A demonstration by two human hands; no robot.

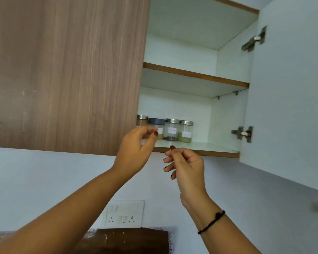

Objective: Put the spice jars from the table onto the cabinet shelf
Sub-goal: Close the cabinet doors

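Several spice jars stand in a row at the back of the cabinet's bottom shelf point(209, 146). A steel-lidded jar of brown powder point(142, 121) is half hidden by the closed door. Beside it come a dark-lidded jar point(157, 123), a steel-lidded jar with dark seeds point(171, 130) and a steel-lidded jar with green contents point(185, 132). My left hand point(136, 147) is raised in front of the dark-lidded jar, fingers curled and apart, holding nothing. My right hand point(185, 167) hangs just below the shelf edge, fingers loosely curled, holding nothing.
The left cabinet door point(66, 74) is closed, brown wood grain. The right door point(290, 92) is swung open, with hinges showing. The upper shelf point(195, 74) holds nothing visible. A switch and socket plate point(124, 214) is on the wall below, above a dark wooden board point(132, 241).
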